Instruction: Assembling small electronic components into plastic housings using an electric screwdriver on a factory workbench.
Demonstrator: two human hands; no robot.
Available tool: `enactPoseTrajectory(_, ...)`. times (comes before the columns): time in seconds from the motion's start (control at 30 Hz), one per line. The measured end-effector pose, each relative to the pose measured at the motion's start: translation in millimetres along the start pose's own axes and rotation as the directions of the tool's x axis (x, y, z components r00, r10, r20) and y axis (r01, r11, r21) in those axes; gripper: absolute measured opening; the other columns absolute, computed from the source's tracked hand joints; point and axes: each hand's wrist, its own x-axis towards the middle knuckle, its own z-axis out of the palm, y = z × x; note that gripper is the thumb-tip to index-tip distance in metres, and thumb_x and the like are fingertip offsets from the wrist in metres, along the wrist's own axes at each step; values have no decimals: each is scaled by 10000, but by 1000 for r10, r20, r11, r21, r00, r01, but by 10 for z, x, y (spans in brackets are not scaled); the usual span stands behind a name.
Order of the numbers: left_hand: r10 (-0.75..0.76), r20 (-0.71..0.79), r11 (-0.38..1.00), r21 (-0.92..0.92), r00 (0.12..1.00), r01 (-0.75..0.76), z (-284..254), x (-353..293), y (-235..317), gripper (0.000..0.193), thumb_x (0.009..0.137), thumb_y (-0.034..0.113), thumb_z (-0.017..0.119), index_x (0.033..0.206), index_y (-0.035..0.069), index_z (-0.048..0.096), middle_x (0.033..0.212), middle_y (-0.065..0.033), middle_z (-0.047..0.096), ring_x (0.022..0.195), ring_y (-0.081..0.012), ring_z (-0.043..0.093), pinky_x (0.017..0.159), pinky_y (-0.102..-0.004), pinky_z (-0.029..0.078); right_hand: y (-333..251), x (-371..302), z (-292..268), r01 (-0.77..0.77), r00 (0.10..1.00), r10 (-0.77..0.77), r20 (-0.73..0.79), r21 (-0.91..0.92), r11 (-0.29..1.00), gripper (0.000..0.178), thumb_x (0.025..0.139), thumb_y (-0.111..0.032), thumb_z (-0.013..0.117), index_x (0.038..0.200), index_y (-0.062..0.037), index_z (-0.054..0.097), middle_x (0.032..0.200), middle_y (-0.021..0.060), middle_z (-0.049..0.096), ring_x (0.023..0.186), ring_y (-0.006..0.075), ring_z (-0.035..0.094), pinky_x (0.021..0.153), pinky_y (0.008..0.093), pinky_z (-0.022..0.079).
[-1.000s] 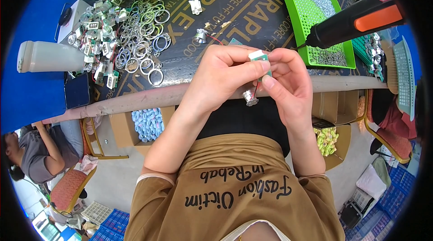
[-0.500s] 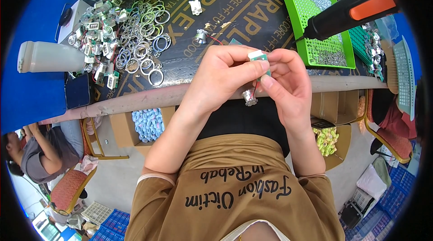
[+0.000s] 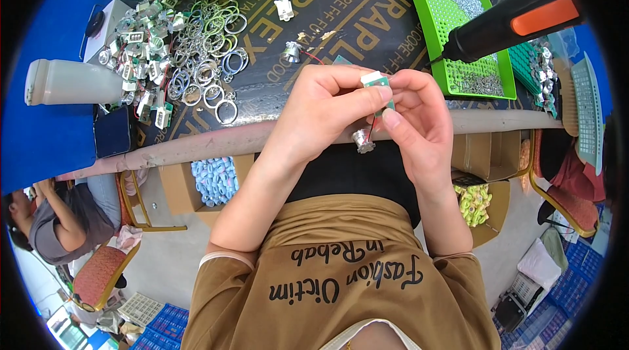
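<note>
Between my two hands, just over the near table edge, is a small green circuit board with a white block on its upper end. My left hand pinches it between thumb and fingers. My right hand closes on its other side, thumb against the lower part; its curled fingers are partly hidden. A red wire runs down from the board to a round silver metal part hanging below. Beyond my left hand, another silver part lies on the table with a red wire leading to a second board, partly covered by my hand.
Piled wired boards and metal key rings lie at left beside a whitish bottle. A black-and-orange electric screwdriver hangs over a green screw tray. A white piece sits mid-table. A person is at far left.
My hands stay nearly still on the board. The electric screwdriver has shifted very slightly to the right.
</note>
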Motion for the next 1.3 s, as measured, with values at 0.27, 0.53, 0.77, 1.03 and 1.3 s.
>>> enactPoseTrajectory(0.27, 13, -8, 1000, 3, 1000, -13, 15, -8, 3, 173, 805, 108, 596, 871, -48, 633, 672, -25, 585, 555, -53, 519, 468, -199, 411, 24, -10, -13, 17, 1000, -17, -9, -49, 999, 299, 824, 12, 532, 1097, 0, 410, 970, 72, 539, 881, 107, 527, 737, 230, 448)
enactPoseTrajectory(0.53, 35, -17, 998, -51, 999, -36, 16, 8, -24, 174, 797, 102, 609, 877, -52, 625, 804, -55, 571, 617, -72, 542, 511, -206, 439, 28, 15, -15, 54, 998, -54, 14, -28, 998, 300, 826, 14, 530, 1100, 8, 408, 967, 74, 537, 877, 109, 529, 733, 224, 447)
enactPoseTrajectory(0.77, 105, 21, 994, 21, 994, -105, -32, -44, -6, 160, 779, 42, 620, 907, -54, 613, 953, -60, 493, 723, -99, 563, 607, -214, 475, 38, 29, -23, 95, 995, -93, 35, -84, 992, 307, 823, 24, 527, 1109, 15, 414, 976, 72, 536, 881, 103, 531, 717, 220, 457)
enactPoseTrajectory(1.03, 153, -57, 987, 61, 987, -149, -6, -183, 204, 207, 786, -14, 592, 987, -51, 562, 920, -63, 551, 798, -104, 568, 715, -222, 483, -36, 12, 137, 164, 972, -223, -80, -451, 877, 180, 770, 18, 588, 947, -9, 586, 875, 62, 597, 724, 110, 581, 665, 222, 472)
enactPoseTrajectory(1.3, 143, -39, 983, -108, 989, -146, -116, -233, 122, 245, 787, -31, 581, 1025, -44, 526, 918, -86, 594, 842, -117, 578, 759, -235, 484, -79, 138, 103, 493, 828, -484, 285, -781, 384, 265, 655, -13, 671, 912, -36, 611, 762, 68, 585, 605, 202, 544, 532, 285, 423)
